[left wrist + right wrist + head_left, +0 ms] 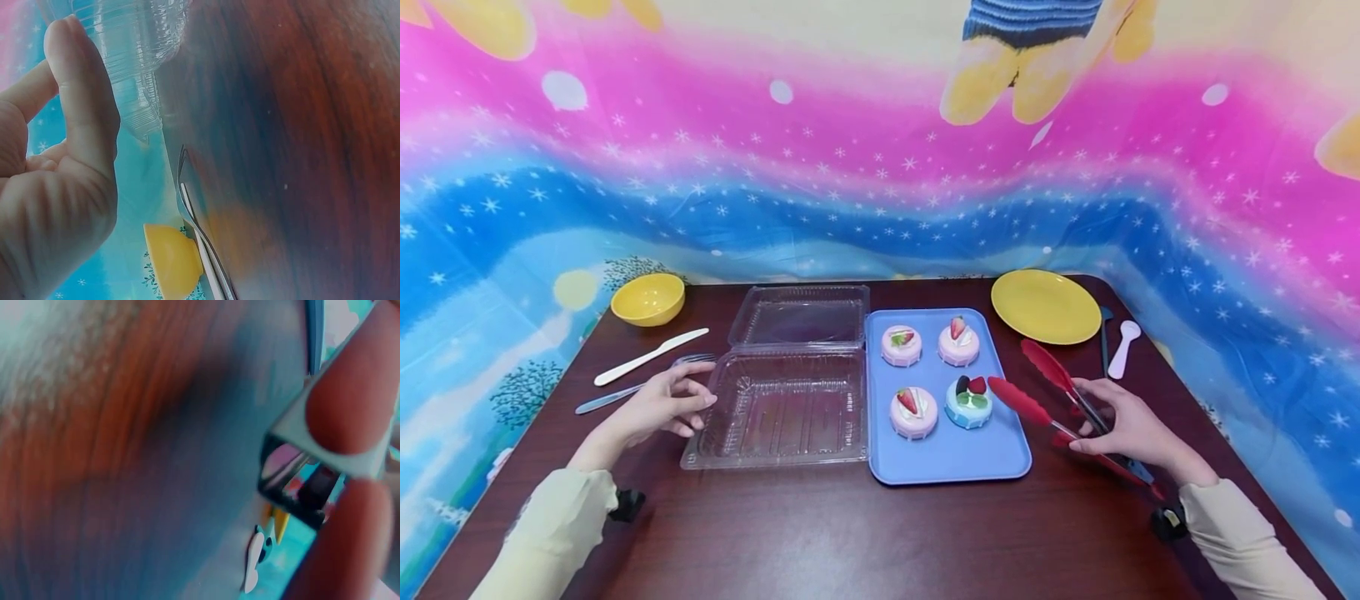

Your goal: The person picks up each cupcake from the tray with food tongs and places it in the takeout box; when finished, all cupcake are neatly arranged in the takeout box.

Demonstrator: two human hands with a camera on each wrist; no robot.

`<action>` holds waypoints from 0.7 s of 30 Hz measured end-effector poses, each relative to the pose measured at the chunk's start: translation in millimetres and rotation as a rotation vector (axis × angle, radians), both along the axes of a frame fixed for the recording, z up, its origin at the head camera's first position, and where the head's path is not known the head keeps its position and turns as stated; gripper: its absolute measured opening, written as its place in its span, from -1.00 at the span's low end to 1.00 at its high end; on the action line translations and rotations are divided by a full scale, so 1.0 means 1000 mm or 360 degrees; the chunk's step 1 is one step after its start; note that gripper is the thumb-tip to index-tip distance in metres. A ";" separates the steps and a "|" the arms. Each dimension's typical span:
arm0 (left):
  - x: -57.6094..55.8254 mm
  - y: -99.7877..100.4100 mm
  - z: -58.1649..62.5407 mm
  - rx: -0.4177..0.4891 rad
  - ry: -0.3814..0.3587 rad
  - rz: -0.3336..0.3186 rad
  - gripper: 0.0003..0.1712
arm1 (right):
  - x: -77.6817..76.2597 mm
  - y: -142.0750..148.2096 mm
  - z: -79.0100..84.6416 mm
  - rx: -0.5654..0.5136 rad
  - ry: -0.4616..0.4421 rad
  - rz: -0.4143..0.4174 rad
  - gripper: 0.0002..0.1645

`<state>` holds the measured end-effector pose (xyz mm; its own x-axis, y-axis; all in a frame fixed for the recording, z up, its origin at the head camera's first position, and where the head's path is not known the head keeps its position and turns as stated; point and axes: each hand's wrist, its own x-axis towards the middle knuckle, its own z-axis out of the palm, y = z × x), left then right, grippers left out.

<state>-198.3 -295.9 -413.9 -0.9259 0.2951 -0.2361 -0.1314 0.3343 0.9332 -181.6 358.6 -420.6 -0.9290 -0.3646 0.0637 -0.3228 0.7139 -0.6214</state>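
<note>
My right hand (1123,425) grips the handles of red-tipped tongs (1030,400), whose arms are spread apart. One red tip reaches over the right edge of a blue tray (947,462). On this tray sit several small cakes: pink ones with strawberry pieces (913,414) and a light blue one (968,404) with berries and green leaves. My left hand (658,408) hovers at the left edge of a clear plastic container (786,417), fingers loosely bent with nothing between them; contact with the rim cannot be told. The container's lid (801,317) lies folded back.
At the back left stands a yellow bowl (649,300). A white knife (651,356) and a metal fork (617,397) lie beside the left hand. A yellow plate (1047,306), a dark utensil (1105,342) and a pale pink spoon (1123,350) are at the back right.
</note>
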 end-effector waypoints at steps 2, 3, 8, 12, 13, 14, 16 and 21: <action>0.000 0.000 0.000 0.0002 0.0000 0.0001 -0.19 | 0.001 0.000 0.001 -0.0031 -0.0016 0.0086 0.04; 0.000 0.000 0.000 -0.0001 0.0002 0.0001 -0.19 | 0.002 0.000 0.001 -0.0045 -0.0039 0.0118 0.03; 0.000 -0.001 0.000 -0.0018 -0.0005 0.0003 -0.19 | 0.004 -0.006 0.003 -0.0094 -0.0183 0.0218 0.03; 0.000 -0.001 -0.001 -0.0019 -0.0005 0.0003 -0.19 | 0.002 -0.012 0.004 -0.0069 -0.0197 0.0297 0.01; 0.000 -0.001 -0.001 -0.0016 -0.0005 0.0002 -0.19 | 0.002 -0.013 0.004 -0.0059 -0.0195 0.0316 0.01; 0.000 -0.001 -0.001 -0.0013 -0.0005 0.0001 -0.20 | 0.001 -0.015 0.004 -0.0054 -0.0204 0.0326 0.01; 0.000 -0.001 -0.001 -0.0008 -0.0007 -0.0002 -0.19 | 0.000 -0.018 0.004 -0.0041 -0.0229 0.0339 0.01; 0.000 -0.001 0.000 -0.0002 -0.0007 -0.0006 -0.19 | -0.003 -0.025 0.005 -0.0023 -0.0269 0.0358 0.01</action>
